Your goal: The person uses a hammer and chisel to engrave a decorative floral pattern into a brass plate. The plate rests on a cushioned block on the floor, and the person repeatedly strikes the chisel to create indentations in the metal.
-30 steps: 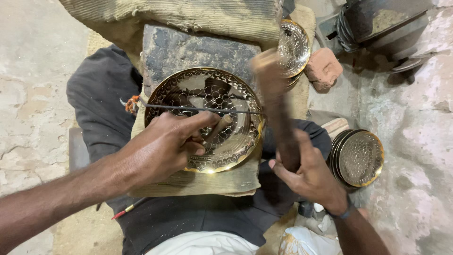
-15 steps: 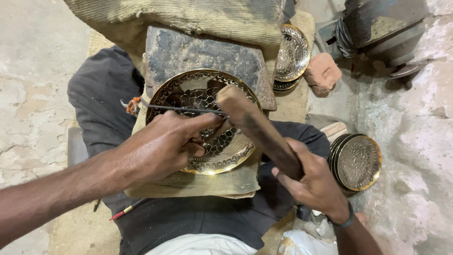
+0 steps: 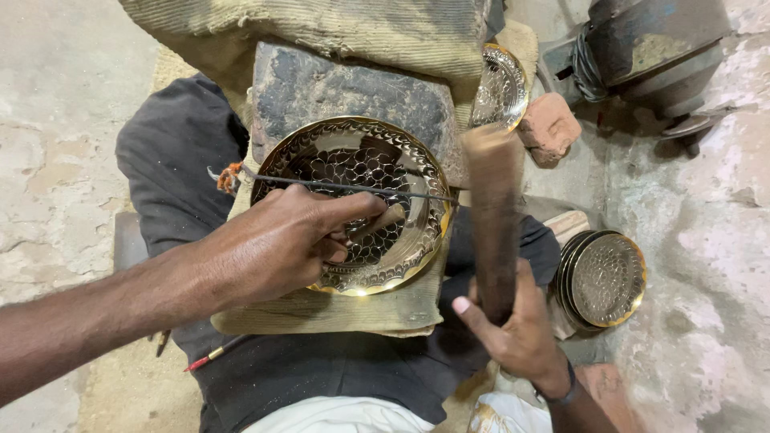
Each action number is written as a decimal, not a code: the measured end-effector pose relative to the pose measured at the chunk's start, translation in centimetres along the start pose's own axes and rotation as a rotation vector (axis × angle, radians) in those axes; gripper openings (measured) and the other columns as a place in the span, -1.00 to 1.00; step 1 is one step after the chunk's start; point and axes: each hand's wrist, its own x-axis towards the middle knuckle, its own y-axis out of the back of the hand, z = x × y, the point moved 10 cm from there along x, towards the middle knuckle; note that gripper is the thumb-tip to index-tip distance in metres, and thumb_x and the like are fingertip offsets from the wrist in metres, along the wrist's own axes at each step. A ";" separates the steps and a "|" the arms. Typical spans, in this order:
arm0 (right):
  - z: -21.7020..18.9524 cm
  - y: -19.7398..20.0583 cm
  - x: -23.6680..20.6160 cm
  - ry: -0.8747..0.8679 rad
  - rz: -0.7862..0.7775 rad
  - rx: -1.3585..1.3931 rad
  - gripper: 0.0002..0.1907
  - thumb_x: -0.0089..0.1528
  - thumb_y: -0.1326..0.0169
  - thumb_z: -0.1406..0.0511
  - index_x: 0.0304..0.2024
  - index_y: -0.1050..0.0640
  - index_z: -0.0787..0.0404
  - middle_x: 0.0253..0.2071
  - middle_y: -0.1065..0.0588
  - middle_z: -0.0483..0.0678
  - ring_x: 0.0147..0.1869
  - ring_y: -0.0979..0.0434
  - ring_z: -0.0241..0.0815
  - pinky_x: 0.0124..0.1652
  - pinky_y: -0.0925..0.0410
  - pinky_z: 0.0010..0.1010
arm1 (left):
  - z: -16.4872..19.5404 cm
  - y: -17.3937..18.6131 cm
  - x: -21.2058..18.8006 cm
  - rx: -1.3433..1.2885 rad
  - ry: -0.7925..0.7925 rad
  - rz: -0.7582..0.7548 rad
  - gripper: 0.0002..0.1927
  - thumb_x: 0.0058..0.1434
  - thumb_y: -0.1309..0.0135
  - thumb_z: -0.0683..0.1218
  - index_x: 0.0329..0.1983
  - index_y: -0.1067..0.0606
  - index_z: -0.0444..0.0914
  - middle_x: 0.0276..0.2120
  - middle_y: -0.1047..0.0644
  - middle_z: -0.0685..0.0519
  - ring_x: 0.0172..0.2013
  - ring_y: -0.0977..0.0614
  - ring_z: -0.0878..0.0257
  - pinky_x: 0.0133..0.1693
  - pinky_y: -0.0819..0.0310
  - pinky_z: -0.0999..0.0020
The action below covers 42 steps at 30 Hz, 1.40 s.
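There are no boxes, packets, labels, signs or screens to see here. Nothing in the picture has a sticker or a printed wrapper on it, as far as the view shows; the far top corner is dark and a bit hard to make out.
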 end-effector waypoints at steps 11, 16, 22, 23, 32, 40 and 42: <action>0.0 -0.3 -0.9 0.126 0.014 0.025 -0.47 0.21 -0.29 0.19 0.06 -0.38 0.34 -0.37 -0.53 0.01 -0.39 -0.58 -0.16 -0.36 -0.47 -0.35 | -0.2 0.3 0.2 0.030 -0.011 -0.013 -0.29 0.08 0.02 -0.43 0.28 -0.38 -0.03 -0.48 -0.68 -0.09 -0.43 -0.78 0.19 -0.40 -0.76 0.28; 0.2 -0.6 -0.7 0.150 -0.055 -0.101 -0.39 0.12 -0.32 0.18 0.08 -0.38 0.35 -0.38 -0.60 -0.02 -0.43 -0.65 -0.19 -0.41 -0.50 -0.36 | 0.0 0.4 0.2 0.027 -0.050 0.006 -0.30 0.05 0.05 -0.47 0.23 -0.39 -0.08 -0.38 -0.68 -0.08 -0.35 -0.78 0.16 -0.37 -0.71 0.28; 0.2 0.0 -0.4 0.151 -0.027 -0.159 -0.40 0.12 -0.32 0.20 0.08 -0.38 0.33 -0.38 -0.58 0.00 -0.38 -0.65 -0.20 -0.36 -0.48 -0.37 | 0.1 0.5 0.1 0.022 -0.087 0.034 -0.14 -0.06 0.10 -0.53 0.31 -0.36 -0.04 -0.44 -0.70 -0.13 -0.29 -0.78 0.15 -0.26 -0.79 0.26; 0.9 0.4 -0.3 0.081 -0.024 -0.085 -0.40 0.12 -0.32 0.20 0.07 -0.35 0.33 -0.40 -0.57 -0.02 -0.42 -0.63 -0.20 -0.39 -0.47 -0.37 | 0.0 0.4 0.1 0.011 -0.079 0.026 -0.14 -0.06 0.09 -0.52 0.31 -0.37 -0.04 -0.43 -0.70 -0.13 -0.31 -0.78 0.15 -0.26 -0.79 0.26; 2.0 -0.1 -0.2 -0.028 -0.130 0.025 -0.36 0.14 -0.27 0.23 0.19 -0.33 0.28 -0.39 -0.57 -0.05 -0.47 -0.53 -0.28 -0.48 -0.40 -0.39 | -0.5 0.1 0.1 0.035 0.021 -0.045 -0.20 0.06 0.10 -0.47 0.34 -0.34 0.00 -0.39 -0.67 -0.09 -0.42 -0.76 0.17 -0.41 -0.74 0.27; 3.7 -0.1 -0.4 -0.104 -0.106 -0.109 -0.46 0.11 -0.29 0.22 0.04 -0.40 0.27 -0.41 -0.63 -0.07 -0.52 -0.59 -0.25 -0.51 -0.41 -0.40 | -0.2 0.3 0.0 0.094 0.084 -0.088 -0.43 0.26 0.00 -0.27 0.29 -0.36 0.06 -0.53 -0.67 -0.06 -0.63 -0.67 0.17 -0.58 -0.61 0.18; 1.4 -0.1 -0.6 0.126 -0.056 -0.040 -0.41 0.11 -0.30 0.23 0.11 -0.40 0.30 -0.35 -0.60 -0.05 -0.42 -0.63 -0.27 -0.41 -0.46 -0.45 | 0.6 0.8 0.0 0.069 0.009 -0.046 -0.34 0.17 0.01 -0.33 0.31 -0.37 0.06 -0.50 -0.68 -0.04 -0.62 -0.69 0.21 -0.57 -0.62 0.21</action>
